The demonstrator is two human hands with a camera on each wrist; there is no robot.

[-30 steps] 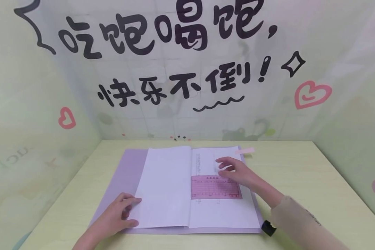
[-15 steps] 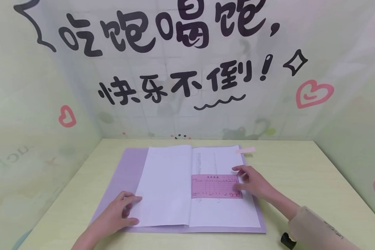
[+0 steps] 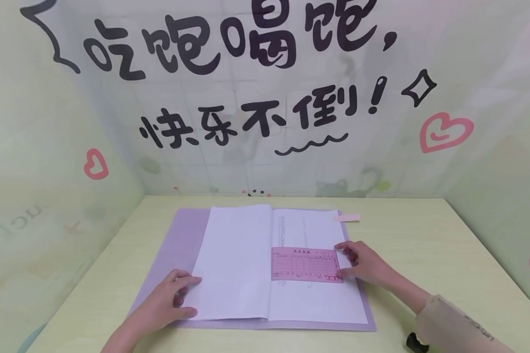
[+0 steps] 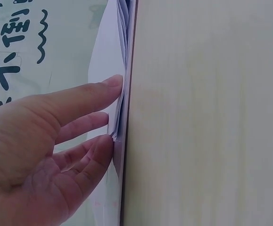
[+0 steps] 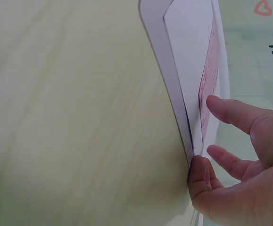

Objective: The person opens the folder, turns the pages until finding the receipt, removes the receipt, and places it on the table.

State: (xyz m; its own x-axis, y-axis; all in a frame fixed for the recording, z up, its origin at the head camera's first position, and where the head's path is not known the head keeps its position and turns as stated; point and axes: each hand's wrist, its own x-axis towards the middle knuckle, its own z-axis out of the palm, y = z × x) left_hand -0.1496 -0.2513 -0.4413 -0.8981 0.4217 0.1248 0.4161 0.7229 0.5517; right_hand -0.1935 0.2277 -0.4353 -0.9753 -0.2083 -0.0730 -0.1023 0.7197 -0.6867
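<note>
A purple folder (image 3: 176,245) lies spread on the table, holding white pages (image 3: 231,264). On its right-hand page, which carries columns of small print, lies a pink printed slip (image 3: 304,264) with a ruled grid. My left hand (image 3: 163,300) rests at the lower left of the left page, thumb and fingers loosely bent and apart. At the slip's right end is my right hand (image 3: 365,264), index finger by the upper corner and thumb by the lower one. In the right wrist view, the thumb tip touches the pink slip (image 5: 210,77), while other fingers rest near the folder's edge.
A pale pink tab (image 3: 348,218) sticks out from the page's upper right edge. Wood-grain table (image 3: 424,235) surrounds the folder. A printed backdrop (image 3: 229,171) stands behind it. A small black object (image 3: 416,342) shows beneath the right sleeve (image 3: 455,323).
My right hand has moved rightward and nearer from above the slip to its right end. The slip lies almost where it was. My left hand has stayed put.
</note>
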